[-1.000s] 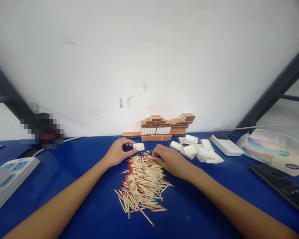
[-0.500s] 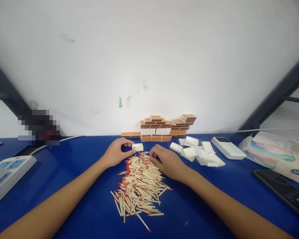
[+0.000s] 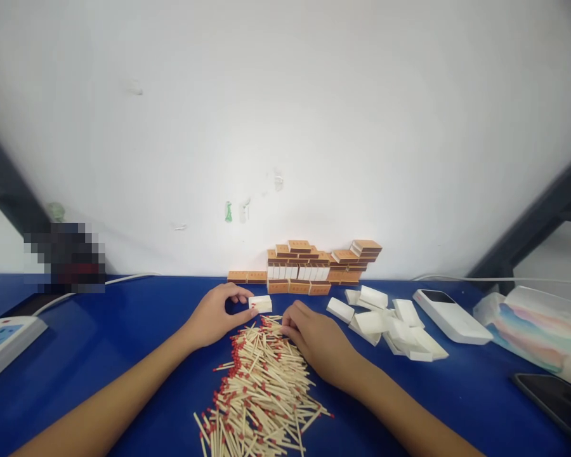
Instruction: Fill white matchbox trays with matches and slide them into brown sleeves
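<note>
A small white matchbox tray [image 3: 263,304] with a few red-tipped matches in it lies on the blue table. My left hand [image 3: 219,317] is curved at its left end, thumb in front and fingers behind, steadying it. Just in front spreads a big loose heap of matches [image 3: 261,387] with red heads and pale sticks. At the heap's upper right edge is my right hand [image 3: 314,339], fingers bent and thumb pressed against them. Whatever lies between those fingertips is too small to make out.
Brown matchboxes [image 3: 299,287] are stacked along the wall. Several white trays [image 3: 374,320] lie piled to the right, beside a white device [image 3: 452,316], a soft tissue pack [image 3: 542,330] and a dark phone [image 3: 547,400]. A power strip [image 3: 9,343] sits at the left.
The whole scene sits lower in view as the camera has tilted up. My right fingers have curled in a little closer at the heap's edge; my left hand stays at the tray.
</note>
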{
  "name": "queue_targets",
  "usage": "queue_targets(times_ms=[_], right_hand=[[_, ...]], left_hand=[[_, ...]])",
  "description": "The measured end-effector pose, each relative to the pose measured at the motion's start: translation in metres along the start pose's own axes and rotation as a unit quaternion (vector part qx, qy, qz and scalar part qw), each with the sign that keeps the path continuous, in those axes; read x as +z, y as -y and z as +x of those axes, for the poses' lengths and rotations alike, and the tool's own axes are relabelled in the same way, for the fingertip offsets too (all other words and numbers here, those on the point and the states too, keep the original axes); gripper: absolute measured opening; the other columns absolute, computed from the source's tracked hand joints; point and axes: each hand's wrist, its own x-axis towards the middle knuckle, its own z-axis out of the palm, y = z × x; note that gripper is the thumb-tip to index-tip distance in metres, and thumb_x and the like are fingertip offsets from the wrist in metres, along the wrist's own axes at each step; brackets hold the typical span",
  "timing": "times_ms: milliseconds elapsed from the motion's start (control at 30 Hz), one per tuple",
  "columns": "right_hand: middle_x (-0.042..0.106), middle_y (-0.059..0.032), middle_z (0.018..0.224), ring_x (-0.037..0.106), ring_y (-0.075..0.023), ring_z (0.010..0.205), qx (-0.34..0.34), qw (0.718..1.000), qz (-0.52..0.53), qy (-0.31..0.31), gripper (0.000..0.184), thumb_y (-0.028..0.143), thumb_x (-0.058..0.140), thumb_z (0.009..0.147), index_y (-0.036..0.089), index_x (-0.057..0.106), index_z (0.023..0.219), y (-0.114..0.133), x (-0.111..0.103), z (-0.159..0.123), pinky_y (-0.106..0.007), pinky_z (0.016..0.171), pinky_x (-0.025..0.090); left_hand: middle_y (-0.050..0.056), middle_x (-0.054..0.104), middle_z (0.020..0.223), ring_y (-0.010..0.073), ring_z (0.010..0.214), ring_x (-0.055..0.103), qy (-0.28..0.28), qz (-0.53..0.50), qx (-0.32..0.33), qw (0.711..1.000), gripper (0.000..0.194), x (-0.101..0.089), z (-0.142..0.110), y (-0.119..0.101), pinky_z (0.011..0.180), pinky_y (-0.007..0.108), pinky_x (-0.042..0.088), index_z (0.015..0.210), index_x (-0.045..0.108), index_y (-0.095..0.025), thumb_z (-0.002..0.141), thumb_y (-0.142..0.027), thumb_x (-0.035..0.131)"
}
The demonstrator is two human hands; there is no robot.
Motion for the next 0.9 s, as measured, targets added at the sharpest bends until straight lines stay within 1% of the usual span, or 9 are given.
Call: queue_targets(times_ms=[267,367,467,600,767,900], right_hand=[[0.066,-0.0024,0.099,0.064,-0.0166,0.074,-0.016,1.000,-0.024,-0.003,0.009,0.025,0.054,0.105,0.022,0.055,0.097,-0.0018,0.0040,0.0009,-0.029,0.063,0.041],[0.065,-0.0019,0.098,0.065,-0.0170,0.075,-0.015,0.999,-0.033,-0.005,0.008,0.022,0.055,0.105,0.022,0.056,0.097,-0.0013,0.0035,0.0012,-0.029,0.063,0.041],[0.065,-0.0016,0.098,0.064,-0.0165,0.075,-0.009,0.999,-0.031,-0.005,0.008,0.021,0.055,0.104,0.022,0.056,0.096,0.0004,0.0014,0.0010,-0.029,0.062,0.040],[0.065,-0.0018,0.099,0.064,-0.0167,0.075,0.004,1.000,-0.017,0.005,0.009,0.023,0.053,0.106,0.022,0.055,0.098,0.0024,-0.0006,0.0006,-0.029,0.064,0.040],[0.065,-0.0023,0.101,0.064,-0.0172,0.076,0.024,0.999,-0.013,0.019,0.007,0.023,0.052,0.106,0.022,0.055,0.100,0.0021,0.0009,0.0019,-0.029,0.064,0.038],[0.066,-0.0027,0.101,0.064,-0.0177,0.078,0.026,0.999,-0.010,0.019,0.008,0.023,0.053,0.106,0.022,0.056,0.099,0.0016,0.0017,0.0026,-0.030,0.066,0.038]], left_hand=[[0.004,0.072,0.096,0.0228,0.091,0.066,0.006,0.007,-0.008,1.000,0.031,-0.0007,-0.0012,-0.0011,0.083,0.036,0.050,0.104,0.077,-0.025,0.085,-0.050,0.077],[0.004,0.072,0.096,0.0226,0.091,0.065,0.009,0.002,-0.009,1.000,0.032,-0.0012,-0.0022,-0.0021,0.085,0.036,0.050,0.105,0.077,-0.024,0.086,-0.049,0.076],[0.004,0.072,0.096,0.0225,0.091,0.065,0.006,-0.002,-0.007,1.000,0.033,-0.0008,-0.0019,-0.0030,0.086,0.036,0.050,0.105,0.077,-0.023,0.085,-0.049,0.077],[0.004,0.072,0.096,0.0224,0.091,0.065,0.007,0.001,-0.004,1.000,0.032,-0.0005,-0.0009,-0.0028,0.086,0.036,0.050,0.105,0.077,-0.024,0.085,-0.049,0.077],[0.003,0.072,0.095,0.0221,0.090,0.065,0.003,-0.002,-0.002,1.000,0.031,-0.0004,-0.0019,-0.0009,0.084,0.036,0.050,0.104,0.077,-0.023,0.084,-0.047,0.078],[0.003,0.072,0.095,0.0218,0.090,0.066,-0.001,-0.009,0.000,1.000,0.032,0.0012,-0.0014,0.0004,0.084,0.035,0.050,0.104,0.077,-0.023,0.084,-0.048,0.078]])
